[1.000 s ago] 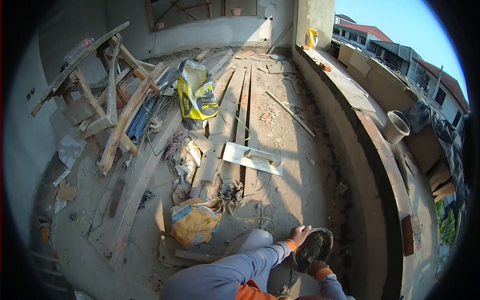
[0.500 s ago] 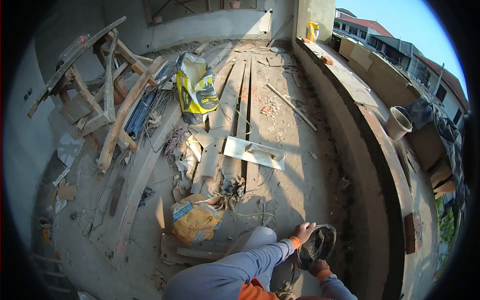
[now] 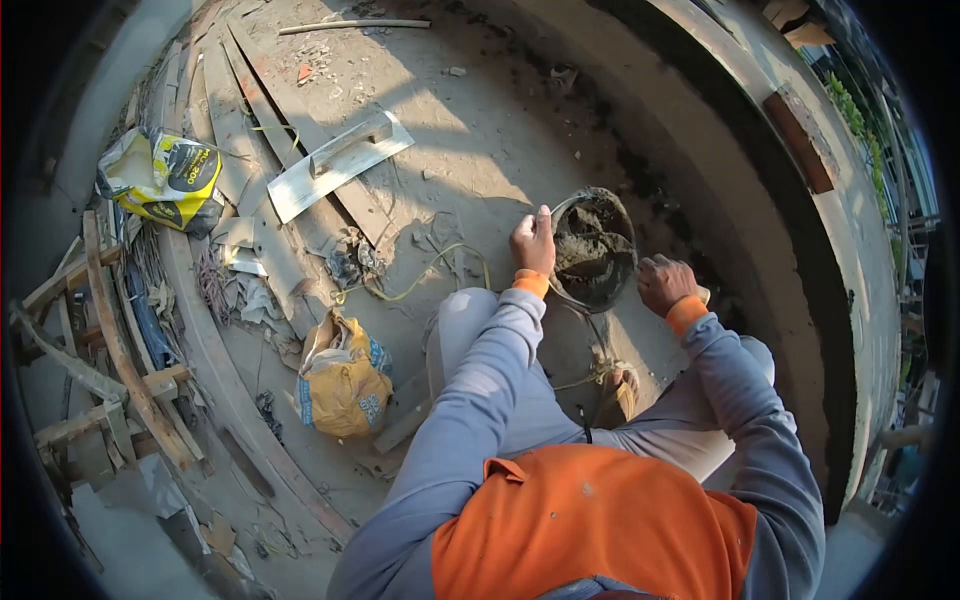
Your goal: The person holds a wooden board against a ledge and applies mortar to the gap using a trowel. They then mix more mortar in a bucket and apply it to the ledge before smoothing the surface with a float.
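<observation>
A dark round bucket [image 3: 632,232] with grey wet mortar [image 3: 583,255] inside stands on the dusty floor before my knees. At its left rim, my left hand [image 3: 533,242] is closed on the edge, thumb pointing up. My right hand [image 3: 668,284] is a fist just off the bucket's right side. A pale stub like a handle end [image 3: 704,295] pokes out beneath that fist; the rest of the tool is hidden. Farther forward, a long metal float [image 3: 345,168] with a handle on top lies across wooden planks [image 3: 290,120].
A low wall [image 3: 720,130] curves along the right. To my left lie a crumpled yellow bag [image 3: 345,385], a yellow-and-grey sack [image 3: 165,180] and a wooden frame [image 3: 130,350]. A thin yellow cord [image 3: 430,268] runs over the floor, and a pole [image 3: 355,23] lies farther off.
My view has tipped down and turned right, so the bucket sits higher and nearer the middle. My left hand stays on the rim; my right hand is now at the bucket's right side.
</observation>
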